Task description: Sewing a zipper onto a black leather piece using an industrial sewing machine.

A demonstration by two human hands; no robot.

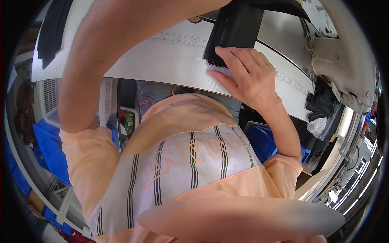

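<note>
**R hand (249,75) on black strip (239,28), mid white table (154,67)!**

And here's the black strip, lying across the white table a bit R of its middle, zip-like line down its length, ragged near end stopping short of the table's near edge. R hand's there: half open, fingers bent, index tip on the cloth nr that end, thumb apart from the fingers, down nr the table's front edge. No firm grip visible. L hand? Out of view, so can't tell how open or what it's got; L forearm (93,60) arcs over the table's L side, up past the top.

Ruler marks (178,38) run along the table. Grey metal plate (281,30) just beyond its R half, cream machine body (340,60) further R. Black cloth (52,32) on the table's far L; dark pieces (322,105) bunched at its R end, w/ clear plastic bag (318,127) next to them. Below table level: white basket (50,97) + blue bin (50,150) to L, another blue tub (259,139) to R.
</note>
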